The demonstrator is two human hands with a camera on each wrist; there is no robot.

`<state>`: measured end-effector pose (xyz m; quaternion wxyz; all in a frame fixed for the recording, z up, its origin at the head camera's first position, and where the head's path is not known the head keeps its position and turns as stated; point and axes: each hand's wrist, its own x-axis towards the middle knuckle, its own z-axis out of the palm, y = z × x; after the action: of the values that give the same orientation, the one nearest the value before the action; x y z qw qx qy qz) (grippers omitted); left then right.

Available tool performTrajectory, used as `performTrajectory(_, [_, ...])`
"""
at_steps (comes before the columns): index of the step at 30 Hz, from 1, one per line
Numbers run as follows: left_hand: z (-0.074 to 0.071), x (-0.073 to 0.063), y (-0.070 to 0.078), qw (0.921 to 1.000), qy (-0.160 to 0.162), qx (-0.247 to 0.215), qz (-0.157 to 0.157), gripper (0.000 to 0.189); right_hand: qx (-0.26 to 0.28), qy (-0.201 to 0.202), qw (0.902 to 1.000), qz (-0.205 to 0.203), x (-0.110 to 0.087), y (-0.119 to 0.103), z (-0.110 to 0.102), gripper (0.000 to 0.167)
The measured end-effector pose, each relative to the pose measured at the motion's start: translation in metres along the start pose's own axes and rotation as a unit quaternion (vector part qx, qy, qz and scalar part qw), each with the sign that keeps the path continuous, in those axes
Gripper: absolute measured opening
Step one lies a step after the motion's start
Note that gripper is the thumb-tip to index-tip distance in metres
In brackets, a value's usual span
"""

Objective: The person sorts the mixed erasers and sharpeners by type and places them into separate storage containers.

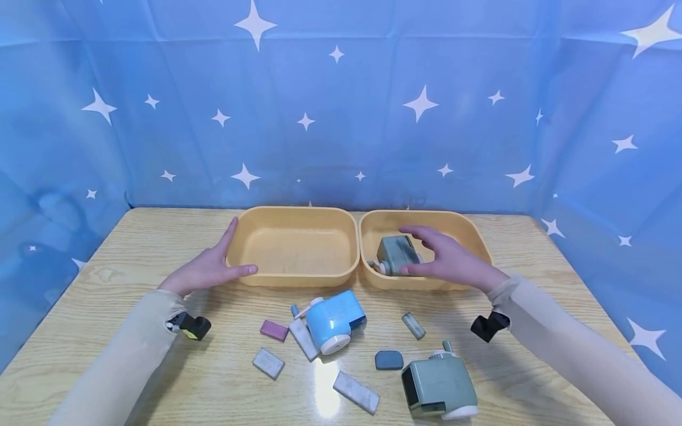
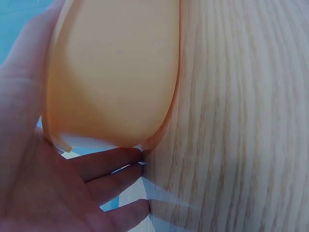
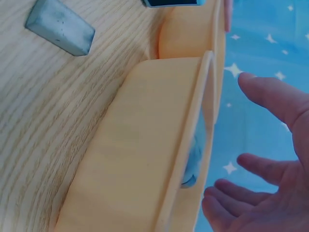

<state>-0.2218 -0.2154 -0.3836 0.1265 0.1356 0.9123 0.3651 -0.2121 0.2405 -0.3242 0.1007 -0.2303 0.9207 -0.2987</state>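
Observation:
My left hand [image 1: 213, 266] is at the left end of a light orange tub [image 1: 298, 279], its thumb and forefinger spread around the corner. The left wrist view shows the fingers [image 2: 111, 166] fairly straight against or close to the tub's outer wall. Over a second, similar tub [image 1: 426, 284] hovers my right hand [image 1: 453, 255], with thumb and fingers spread. A dark green crank pencil sharpener [image 1: 396, 254] lies inside that tub, partly hidden by the hand. From the right wrist, nothing shows between the fingers [image 3: 273, 99].
In front of the tubs lie a blue crank sharpener [image 1: 333, 319], a grey-green one [image 1: 444, 384] and several eraser-like blocks: pink [image 1: 274, 330], dark blue [image 1: 389, 360], grey ones [image 1: 356, 391]. A starred blue cloth [image 1: 341, 142] hangs behind the wooden table [image 1: 186, 384].

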Motion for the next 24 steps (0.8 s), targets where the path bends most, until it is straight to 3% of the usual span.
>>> performTrajectory(8, [0.002, -0.002, 0.001, 1.0000, 0.000, -0.001, -0.003, 0.116, 0.035, 0.011, 0.9984, -0.044, -0.015, -0.006, -0.003, 0.075])
performTrajectory(15, [0.006, -0.003, 0.000, 1.0000, 0.001, -0.002, -0.008, 0.117, 0.038, 0.016, 0.9974, -0.060, -0.037, -0.014, -0.003, 0.072])
performTrajectory(24, [0.001, 0.000, -0.001, 0.9999, 0.006, 0.010, 0.006, 0.116, 0.038, -0.016, 0.9946, -0.095, -0.058, -0.016, -0.002, 0.068])
